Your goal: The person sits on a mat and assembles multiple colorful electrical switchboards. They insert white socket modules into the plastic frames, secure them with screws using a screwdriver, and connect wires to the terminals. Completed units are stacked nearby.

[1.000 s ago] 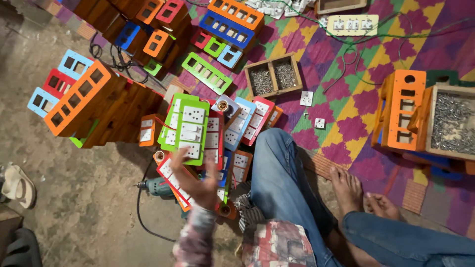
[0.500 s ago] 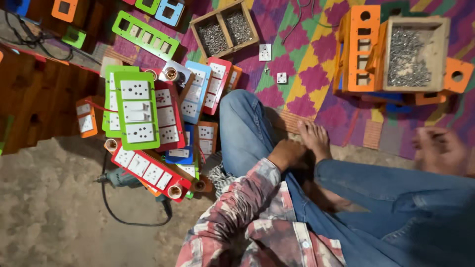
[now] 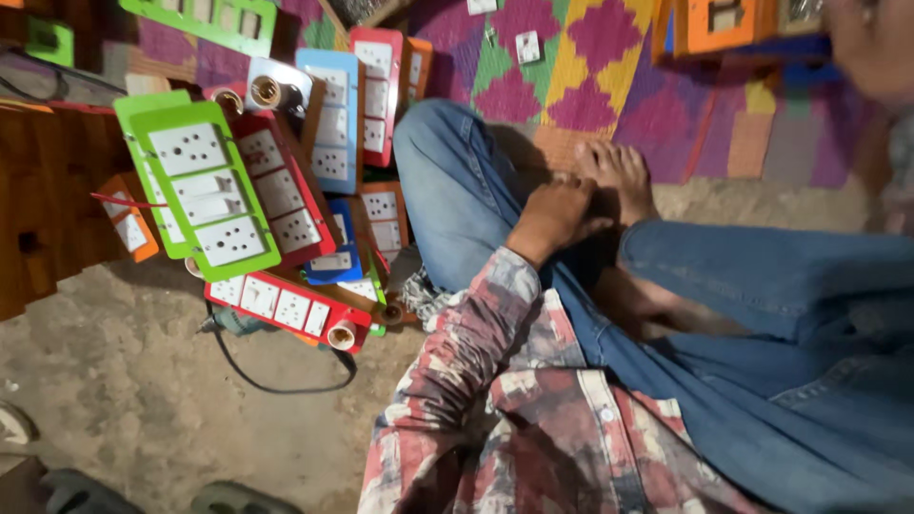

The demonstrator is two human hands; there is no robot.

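Note:
I sit cross-legged in blue jeans and a patterned red shirt. My left hand (image 3: 557, 214) rests on my shin beside my bare foot (image 3: 619, 171), fingers loosely bent, holding nothing. My right hand (image 3: 874, 48) is a blur at the top right corner, and its grip cannot be made out. To the left of my knee lies a pile of socket boards: a green one (image 3: 195, 186) on top, a red one (image 3: 281, 200) beside it, another red one (image 3: 286, 305) at the front and a blue one (image 3: 333, 114) behind.
Brown wooden boxes (image 3: 38, 219) stand at the far left. A black cable (image 3: 276, 381) loops over the dirt floor from a tool under the pile. A colourful woven mat (image 3: 609, 86) covers the back, with an orange frame (image 3: 724, 24) on it. Footwear (image 3: 14, 424) lies bottom left.
The view has swung down and closer to my lap. My left hand left the socket boards and came back to rest on my leg by the foot. My right hand rose to the top right.

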